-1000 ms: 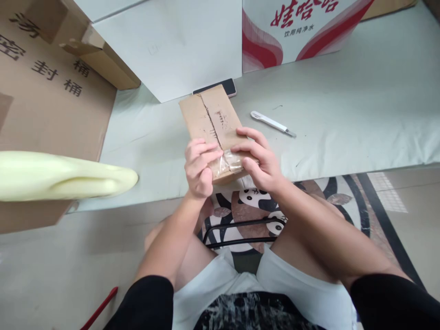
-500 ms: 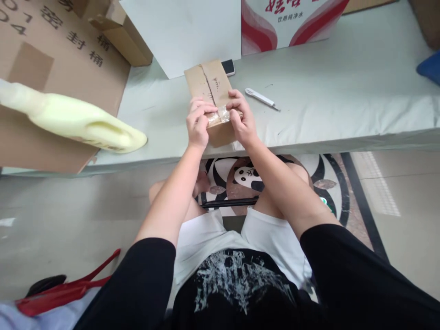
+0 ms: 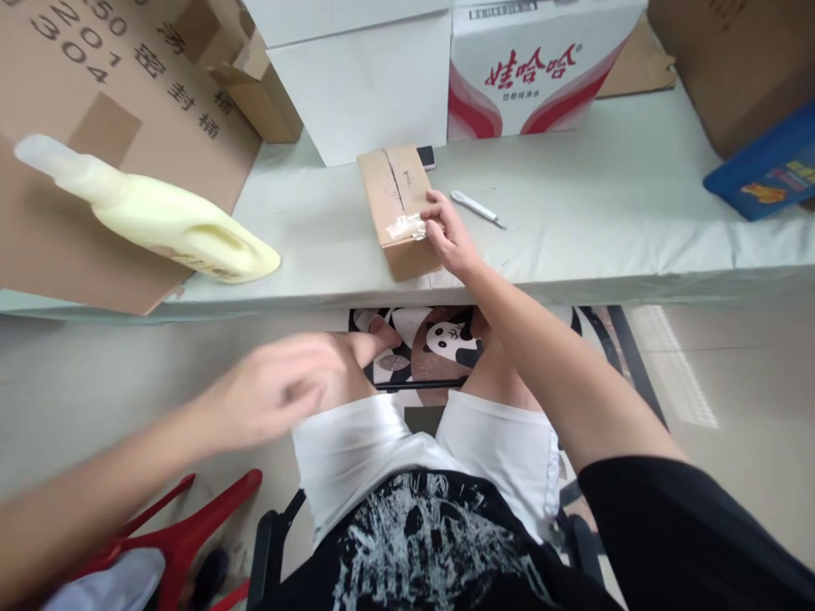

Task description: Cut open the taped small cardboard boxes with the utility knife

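A small brown cardboard box (image 3: 377,182) stands on the cloth-covered table, a dark seam running along its top. Shiny clear tape (image 3: 405,227) lies across the near end of that seam, wrinkled towards the right. My right hand (image 3: 449,233) is closed at the box's right edge, thumb and fingertips by the tape's end; the contact under the fingers is partly hidden. Away from the box, my left hand (image 3: 280,386) is over my left thigh, its fingers smeared by motion. A white utility knife (image 3: 474,206) lies right of the box.
Behind the box are a phone (image 3: 426,157), a white carton (image 3: 362,93) and a red-and-white carton (image 3: 535,76). A pale yellow bottle (image 3: 171,221) and a large carton (image 3: 57,229) stand left. At right is a blue container (image 3: 764,170). A red stool (image 3: 191,535) stands low left.
My left hand has let go of the tape and moved down and left, towards my lap. My right hand stays at the box. The view has shifted, showing more of the cartons behind.
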`<state>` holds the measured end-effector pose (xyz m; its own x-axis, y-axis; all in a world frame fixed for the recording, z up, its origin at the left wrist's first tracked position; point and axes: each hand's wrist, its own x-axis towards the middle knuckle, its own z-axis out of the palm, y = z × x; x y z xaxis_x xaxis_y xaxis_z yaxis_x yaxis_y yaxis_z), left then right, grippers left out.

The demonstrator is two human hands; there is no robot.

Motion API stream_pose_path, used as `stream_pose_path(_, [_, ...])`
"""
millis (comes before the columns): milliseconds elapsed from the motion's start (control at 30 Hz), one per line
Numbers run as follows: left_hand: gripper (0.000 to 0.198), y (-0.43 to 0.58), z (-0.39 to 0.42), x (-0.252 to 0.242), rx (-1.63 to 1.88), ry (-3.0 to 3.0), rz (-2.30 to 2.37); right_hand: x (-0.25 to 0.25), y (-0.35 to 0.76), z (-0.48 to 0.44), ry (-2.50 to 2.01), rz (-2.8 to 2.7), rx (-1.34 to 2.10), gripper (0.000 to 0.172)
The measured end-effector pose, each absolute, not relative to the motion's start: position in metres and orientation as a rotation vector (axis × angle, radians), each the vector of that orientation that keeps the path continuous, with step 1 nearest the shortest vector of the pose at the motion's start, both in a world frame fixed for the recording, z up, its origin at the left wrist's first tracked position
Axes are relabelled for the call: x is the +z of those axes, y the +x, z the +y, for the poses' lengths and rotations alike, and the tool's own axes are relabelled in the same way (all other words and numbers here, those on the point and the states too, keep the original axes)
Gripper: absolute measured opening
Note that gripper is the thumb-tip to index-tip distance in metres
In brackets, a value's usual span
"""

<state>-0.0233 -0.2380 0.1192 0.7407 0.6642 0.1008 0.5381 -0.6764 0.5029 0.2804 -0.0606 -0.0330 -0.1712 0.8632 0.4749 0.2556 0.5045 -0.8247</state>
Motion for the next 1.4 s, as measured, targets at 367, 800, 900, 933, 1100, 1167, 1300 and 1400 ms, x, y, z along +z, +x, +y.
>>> stream_pose_path(367, [0.030,0.040,-0.133,-0.004,1.308,2.189,1.296,-0.045,0.265,-0.062,-0.945,-1.548,0.692,0.022])
stream_pose_path(800, [0.053,0.096,-0.052,-0.039,1.653,2.404,1.138,-0.051,0.270,-0.056,-0.951,-1.523,0.694,0.030])
stream_pose_path(900, [0.055,0.097,-0.053,-0.039,1.578,2.376,1.195,-0.049,0.270,-0.057,-0.966,-1.536,0.677,0.031])
stream_pose_path(933, [0.054,0.098,-0.054,-0.038,1.568,2.353,1.201,-0.049,0.270,-0.058,-0.968,-1.543,0.669,0.031])
stream_pose_path(1100, [0.049,0.100,-0.056,-0.038,1.532,2.295,1.206,-0.050,0.269,-0.056,-0.991,-1.553,0.663,0.033])
stream_pose_path(1167, [0.050,0.098,-0.056,-0.038,1.510,2.307,1.214,-0.050,0.268,-0.051,-0.981,-1.556,0.672,0.035])
stream_pose_path(1300, [0.054,0.095,-0.055,-0.035,1.475,2.329,1.234,-0.046,0.269,-0.061,-1.000,-1.509,0.659,0.036])
stream_pose_path(1400, [0.057,0.096,-0.055,-0.034,1.523,2.338,1.207,-0.044,0.266,-0.112,-1.221,-1.423,0.602,0.048])
